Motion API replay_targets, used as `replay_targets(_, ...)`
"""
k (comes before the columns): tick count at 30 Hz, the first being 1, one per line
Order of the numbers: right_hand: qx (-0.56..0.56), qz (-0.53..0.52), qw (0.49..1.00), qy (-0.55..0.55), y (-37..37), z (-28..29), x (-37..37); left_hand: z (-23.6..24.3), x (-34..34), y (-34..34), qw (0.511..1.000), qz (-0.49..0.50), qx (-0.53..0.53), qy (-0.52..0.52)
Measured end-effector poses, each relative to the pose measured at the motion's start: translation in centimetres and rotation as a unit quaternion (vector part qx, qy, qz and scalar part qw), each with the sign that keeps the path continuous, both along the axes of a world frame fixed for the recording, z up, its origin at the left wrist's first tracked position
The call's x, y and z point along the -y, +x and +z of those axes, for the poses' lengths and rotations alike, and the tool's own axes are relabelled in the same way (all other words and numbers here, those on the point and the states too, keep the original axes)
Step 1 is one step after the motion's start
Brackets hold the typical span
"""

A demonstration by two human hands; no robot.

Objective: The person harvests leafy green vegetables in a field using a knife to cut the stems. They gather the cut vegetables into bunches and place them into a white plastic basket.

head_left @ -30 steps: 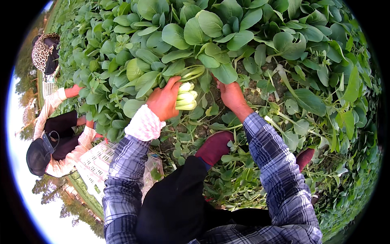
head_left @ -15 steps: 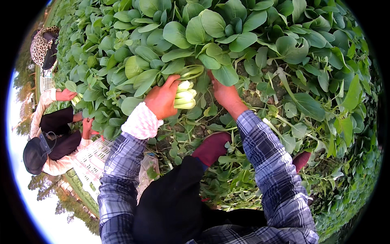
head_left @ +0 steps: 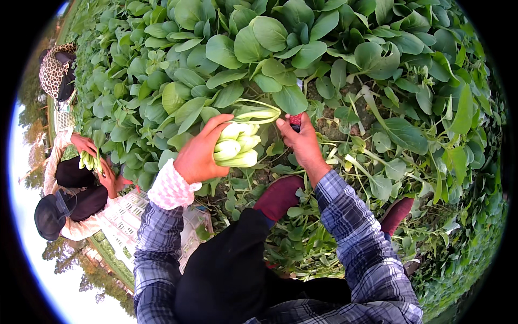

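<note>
My left hand (head_left: pixel 200 152), with a pink-and-white cuff at the wrist, is closed around a bunch of bok choy (head_left: pixel 237 147). Its pale stem ends point toward my right hand, and most of its leaves are hidden. A thin stalk (head_left: pixel 260 115) curves from the bunch to my right fingertips. In my right hand (head_left: pixel 303 144) is a knife with a red-and-black handle (head_left: pixel 295 121); a leaf hides most of its blade. Just beyond both hands grows a standing bok choy plant (head_left: pixel 270 40).
A dense bed of bok choy (head_left: pixel 156 48) spreads ahead. Trimmed leaves and stalks (head_left: pixel 372 167) litter the soil at right. My maroon shoes (head_left: pixel 279 198) are below my hands. At left, a co-worker (head_left: pixel 53 216) holds greens beside pale plastic crates (head_left: pixel 127 224); another person (head_left: pixel 55 73) is farther off.
My left hand has drawn the bok choy bunch back toward me. My right hand has also come back, bringing the knife handle into view. The co-worker's hands have come together around their greens.
</note>
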State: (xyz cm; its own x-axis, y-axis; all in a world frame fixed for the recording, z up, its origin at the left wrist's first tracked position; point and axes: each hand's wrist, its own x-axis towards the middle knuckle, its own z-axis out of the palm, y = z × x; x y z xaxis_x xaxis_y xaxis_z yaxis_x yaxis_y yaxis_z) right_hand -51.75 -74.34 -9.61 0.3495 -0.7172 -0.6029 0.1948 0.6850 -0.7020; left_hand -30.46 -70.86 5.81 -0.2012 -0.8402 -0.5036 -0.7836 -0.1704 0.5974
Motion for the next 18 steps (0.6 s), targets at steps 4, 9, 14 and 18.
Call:
replay_targets(4, 0.205, -0.078, 0.975, 0.02, 1.2, 3.7, 0.4, 1.3, -1.3, 0.6, 0.992, 0.034, -0.125, 0.004)
replay_targets(9, 0.168, -0.131, 0.975, -0.059, -0.4, 6.7, 0.4, 2.6, -2.0, 0.0, 0.976, 0.036, -0.213, 0.033)
replay_targets(14, 0.016, -0.16, 0.954, -0.254, -5.0, 8.4, 1.5, 5.2, -3.6, -0.6, 0.866, 0.239, -0.432, 0.079)
replay_targets(18, 0.038, 0.013, 0.968, -0.247, -5.4, 11.5, 1.7, 4.6, -5.7, -0.2, 0.942, 0.221, -0.241, -0.076)
